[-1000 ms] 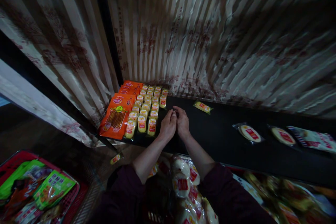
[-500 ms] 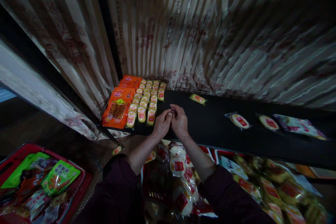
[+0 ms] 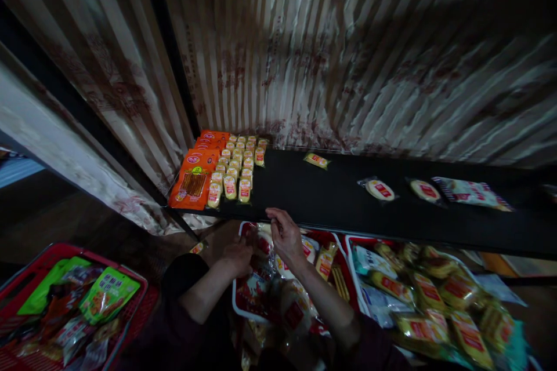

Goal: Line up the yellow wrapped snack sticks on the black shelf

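My left hand (image 3: 238,257) reaches over the left rim of the middle red basket (image 3: 235,295); its fingers are dark and blurred, so their grip does not show. Above the same basket, by the shelf's front edge, my right hand (image 3: 287,237) has its fingers loosely stretched, with nothing seen in them. Clear-wrapped round white snacks (image 3: 285,266) and a yellow packaged snack (image 3: 325,261) lie in the basket beneath. On the black shelf (image 3: 296,194), small yellow wrapped cakes (image 3: 230,185) stand in rows beside orange snack packs (image 3: 194,182).
One yellow cake (image 3: 317,160) lies apart on the shelf. Farther right are two round white packs (image 3: 380,189) and a pale bag (image 3: 472,192). Baskets hold yellow packaged snacks (image 3: 429,290) at right and green bags (image 3: 108,295) at left. A pleated curtain (image 3: 282,58) hangs behind.
My hands, together above the shelf earlier, have parted and dropped toward the middle basket. The left went down and left, the right down. The view has shifted slightly, showing more of the baskets.
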`<state>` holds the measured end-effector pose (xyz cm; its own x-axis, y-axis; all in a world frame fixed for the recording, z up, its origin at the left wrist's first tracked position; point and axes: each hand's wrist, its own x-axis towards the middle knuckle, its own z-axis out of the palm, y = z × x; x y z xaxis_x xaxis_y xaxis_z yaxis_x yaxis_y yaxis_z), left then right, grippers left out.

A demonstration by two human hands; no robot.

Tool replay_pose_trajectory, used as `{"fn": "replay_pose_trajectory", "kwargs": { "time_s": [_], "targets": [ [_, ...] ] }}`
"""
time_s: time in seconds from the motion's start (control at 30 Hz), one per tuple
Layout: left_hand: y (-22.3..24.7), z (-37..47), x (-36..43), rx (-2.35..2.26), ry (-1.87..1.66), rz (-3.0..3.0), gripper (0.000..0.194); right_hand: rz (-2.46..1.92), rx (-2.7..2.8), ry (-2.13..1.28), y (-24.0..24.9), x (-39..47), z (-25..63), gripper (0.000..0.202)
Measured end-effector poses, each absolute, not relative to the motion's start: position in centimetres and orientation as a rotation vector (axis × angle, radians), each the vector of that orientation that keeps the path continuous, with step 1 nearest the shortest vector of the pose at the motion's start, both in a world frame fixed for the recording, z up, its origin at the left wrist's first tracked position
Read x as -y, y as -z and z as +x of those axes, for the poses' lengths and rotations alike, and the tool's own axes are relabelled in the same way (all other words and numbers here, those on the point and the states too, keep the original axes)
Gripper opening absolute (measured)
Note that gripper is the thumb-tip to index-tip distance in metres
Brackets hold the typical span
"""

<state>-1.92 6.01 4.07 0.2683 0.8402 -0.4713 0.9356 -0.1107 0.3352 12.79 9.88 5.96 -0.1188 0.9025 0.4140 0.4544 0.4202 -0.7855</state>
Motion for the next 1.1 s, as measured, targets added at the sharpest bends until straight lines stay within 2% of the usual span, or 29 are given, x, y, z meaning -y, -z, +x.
{"fn": "replay_pose_trajectory", "kwargs": {
  "time_s": [0.1,0.27,0.6,1.1],
  "targets": [
    [-2.7,-1.1,-6.3,-1.709,0.161,1.921,0.051,-1.223,1.698,-0.624,-5.5,-9.4,13.8,0.030],
    [-2.6,-0.3,-6.6,-1.694,0.010,1.848,0.060,-1.310,1.664,-0.598,-4.8,-8.3,16.4,0.030],
    [-2.3,1.7,-6.1,-1.687,-0.169,1.789,0.047,-1.596,1.611,-0.554,-1.3,-5.4,22.8,0.029],
    [-2.6,2.8,-7.5,-1.466,-0.246,1.896,0.027,-1.629,1.553,-0.577,0.9,-5.7,22.9,0.024]
  ]
}}
